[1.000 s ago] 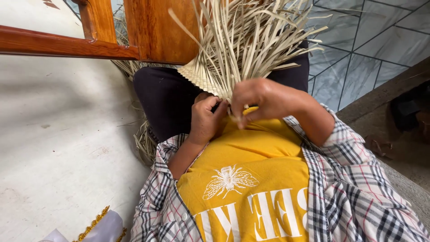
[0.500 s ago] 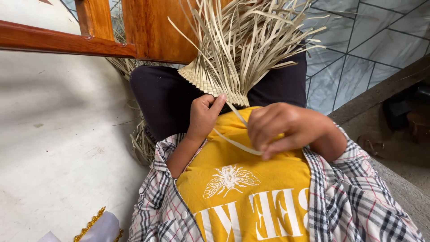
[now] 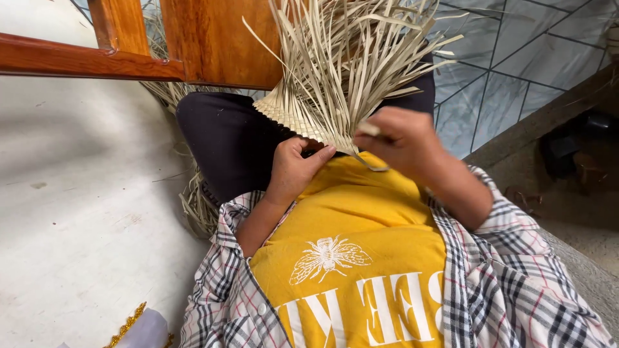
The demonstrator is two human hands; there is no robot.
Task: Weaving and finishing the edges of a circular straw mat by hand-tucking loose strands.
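A partly woven mat of pale dried leaf strips point(image 3: 303, 116) rests on my lap, its loose strip ends point(image 3: 361, 51) fanning upward. My left hand point(image 3: 293, 169) grips the woven lower edge, thumb pressed against it. My right hand point(image 3: 400, 140) is raised beside the weave, fingers pinched on a single strip point(image 3: 369, 131) that curves down toward my yellow shirt point(image 3: 348, 219). The hand is motion-blurred. My legs in dark trousers point(image 3: 225, 142) lie under the weave.
A polished wooden chair frame point(image 3: 193, 45) crosses the top left. Loose dried strips point(image 3: 196, 206) lie on the pale floor point(image 3: 77, 212) by my leg. Grey tiled wall point(image 3: 516, 71) and a concrete ledge point(image 3: 567, 109) are on the right. A white cloth with gold trim point(image 3: 138, 328) sits bottom left.
My right hand pulled a strip down away from the weave, then rose back up to the woven edge. My left hand stayed on the edge.
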